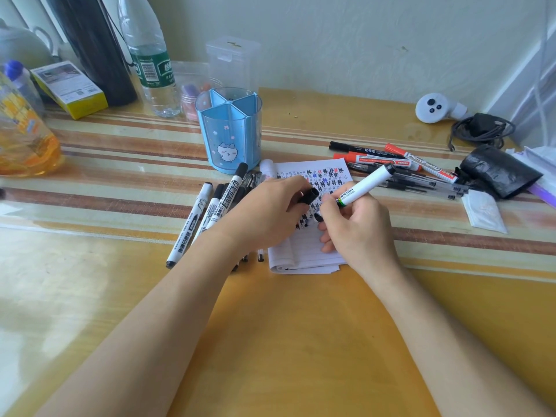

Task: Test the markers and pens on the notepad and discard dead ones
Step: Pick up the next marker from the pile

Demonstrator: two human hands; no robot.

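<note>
A lined notepad (304, 254) lies at the table's middle, its upper part covered in small black, blue and red test marks. My right hand (355, 227) grips a white whiteboard marker (367, 183) in a writing hold, its black tip down on the paper. My left hand (264, 212) rests on the pad's left side and holds the marker's black cap (310, 196). Several black-capped white markers (207, 212) lie left of the pad, partly under my left forearm. More markers, red and black, and thin pens (400, 164) lie right of the pad.
A blue divided pen holder (230, 130) stands behind the pad. At back left are a water bottle (150, 55), a yellow box (69, 88) and an orange-liquid bottle (21, 127). At right lie a black bag (499, 173), a coiled cable (481, 129) and a white controller (436, 108).
</note>
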